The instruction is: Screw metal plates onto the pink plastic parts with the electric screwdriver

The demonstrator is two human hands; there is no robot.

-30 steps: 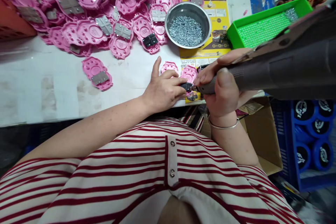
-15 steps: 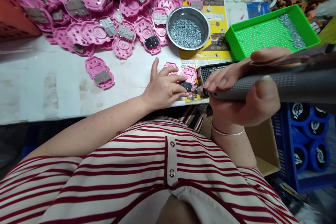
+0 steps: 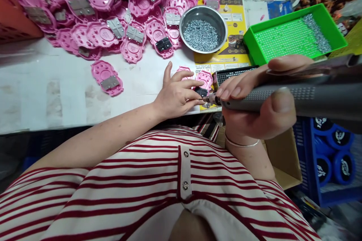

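Observation:
My left hand (image 3: pixel 179 94) rests over a pink plastic casing part (image 3: pixel 204 79) with a black cover plate (image 3: pixel 201 92). Its thumb and index finger are close together at the plate, pressing on the part, while the other fingers spread out. Whether a screw sits between those fingertips is too small to tell. A grey power screwdriver (image 3: pixel 271 96) is wrapped in my right hand (image 3: pixel 254 105). Its bit (image 3: pixel 207 99) points left and reaches my left fingertips at the plate's lower edge. Partly hidden behind my left fingers lies another pink part (image 3: pixel 184 70).
Many pink casing parts (image 3: pixel 134 41) are heaped at the back left; one pink part (image 3: pixel 107 78) lies apart. A metal bowl (image 3: pixel 181 32) holds small screws. Beyond my right hand are a dark perforated tray (image 3: pixel 217 77) and a green tray (image 3: pixel 254 51). Below right stands a blue crate (image 3: pixel 308 165).
My right hand and the screwdriver have shifted slightly left, bringing the bit closer to my left fingertips. My left hand stays nearly in place over the pink part.

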